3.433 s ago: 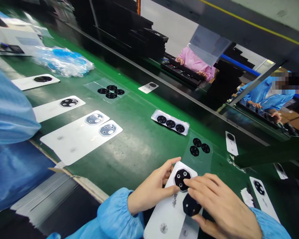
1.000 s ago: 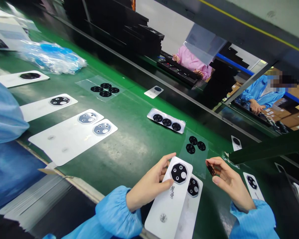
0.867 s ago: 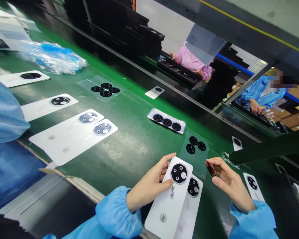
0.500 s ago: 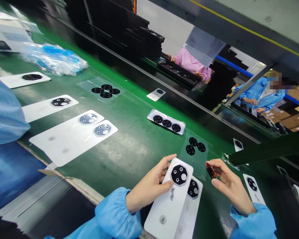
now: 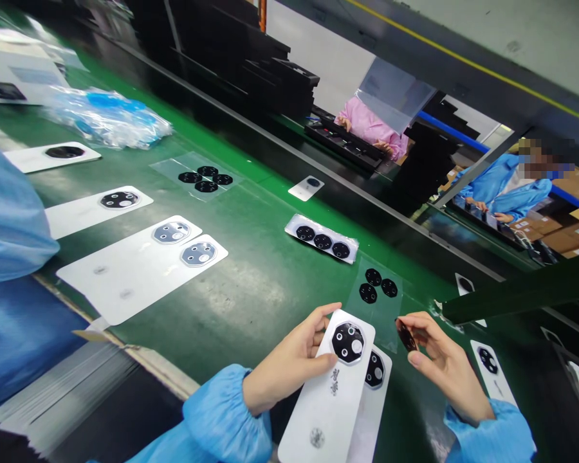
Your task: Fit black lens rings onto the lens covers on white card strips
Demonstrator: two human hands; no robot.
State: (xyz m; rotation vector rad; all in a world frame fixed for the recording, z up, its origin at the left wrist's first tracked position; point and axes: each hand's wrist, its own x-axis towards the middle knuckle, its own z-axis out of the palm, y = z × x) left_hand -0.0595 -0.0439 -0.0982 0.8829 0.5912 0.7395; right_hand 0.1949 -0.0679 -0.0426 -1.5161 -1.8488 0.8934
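Observation:
My left hand [image 5: 289,363] grips the upper left edge of a white phone back cover [image 5: 330,399] with a black octagonal camera piece [image 5: 348,342] at its top. A second white cover [image 5: 372,392] lies partly under it on the right. My right hand [image 5: 439,366] pinches a small dark lens film [image 5: 405,335] between thumb and fingers, just right of the covers. Beyond both hands lies a clear sheet with three black octagonal pieces [image 5: 377,288].
The green conveyor belt [image 5: 251,283] carries more white covers [image 5: 139,263], a tray strip of black pieces [image 5: 322,239], another clear sheet [image 5: 203,177] and a plastic bag [image 5: 106,119]. A person's blue sleeve [image 5: 9,218] fills the left. Other people work beyond the black rail [image 5: 318,173].
Earlier my right hand pressed on the cover's camera piece; it has since lifted away to the right with the small dark film. In the last second both hands have barely moved.

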